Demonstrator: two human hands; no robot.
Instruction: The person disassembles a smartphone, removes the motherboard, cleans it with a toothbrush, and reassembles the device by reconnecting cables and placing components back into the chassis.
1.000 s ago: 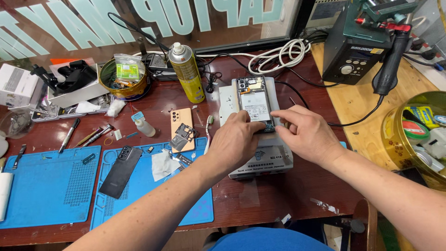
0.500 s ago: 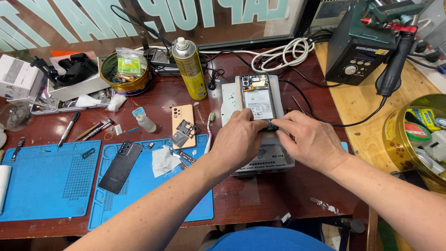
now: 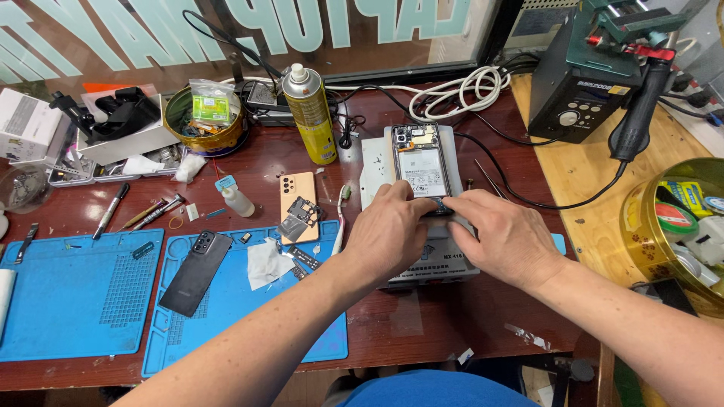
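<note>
An opened phone [image 3: 421, 162], its back removed and battery showing, lies on a grey heating plate [image 3: 445, 264] at the middle of the table. My left hand [image 3: 392, 230] and my right hand [image 3: 501, 237] meet at the phone's near end, fingertips pressing on its bottom edge. Whether a small tool is pinched between the fingers is hidden. A peach back cover [image 3: 299, 197] with small parts on it lies to the left, and a black phone [image 3: 197, 271] rests on a blue mat [image 3: 226, 332].
A yellow spray can [image 3: 311, 113], a small dropper bottle [image 3: 234, 197], a round tin of parts [image 3: 205, 120], pens and tweezers [image 3: 143, 215] sit at the left. A hot-air station [image 3: 584, 83] and coiled white cable [image 3: 460, 94] stand behind; a gold tin [image 3: 641, 226] is at right.
Both hands have slid a little toward me, from the phone's middle down to its bottom edge. The view has shifted slightly; nothing else on the table has moved.
</note>
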